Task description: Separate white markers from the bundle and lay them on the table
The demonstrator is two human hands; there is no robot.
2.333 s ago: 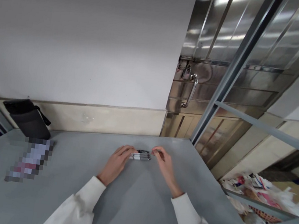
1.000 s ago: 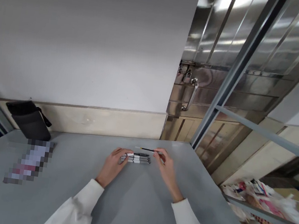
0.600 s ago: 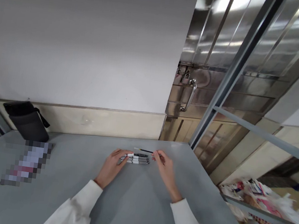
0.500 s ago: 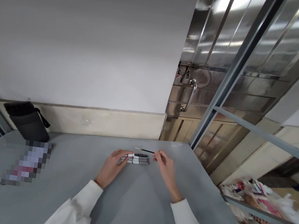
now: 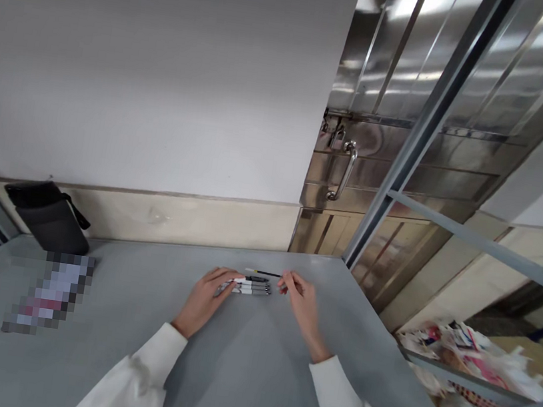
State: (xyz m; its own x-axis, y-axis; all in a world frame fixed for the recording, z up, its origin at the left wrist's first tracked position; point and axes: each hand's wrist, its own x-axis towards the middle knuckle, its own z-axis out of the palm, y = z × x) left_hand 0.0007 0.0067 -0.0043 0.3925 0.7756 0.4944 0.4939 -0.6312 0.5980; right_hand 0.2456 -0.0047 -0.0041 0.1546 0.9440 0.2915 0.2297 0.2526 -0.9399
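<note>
Several pens (image 5: 253,288) with white and dark barrels lie side by side on the grey table. My left hand (image 5: 206,295) is closed at their left ends, thumb and fingers around the white part of the uppermost, black pen (image 5: 257,279). Its fingers partly cover those ends. Just behind the pens is a thin pen refill (image 5: 266,273), dark with a pale left end. My right hand (image 5: 299,302) has its fingertips pinched at the refill's right end. Whether anything else is in those fingers is hidden.
A dark pouch-like case (image 5: 50,216) with a strap stands at the table's back left. In front of it lies a blurred-out item (image 5: 49,293). A metal frame post (image 5: 398,167) rises at the right, beside a shelf of plastic bags (image 5: 482,361). Behind is a wall.
My right hand has shifted very slightly to the right. My left hand stays on the pens, and the refill and pens keep nearly the same places.
</note>
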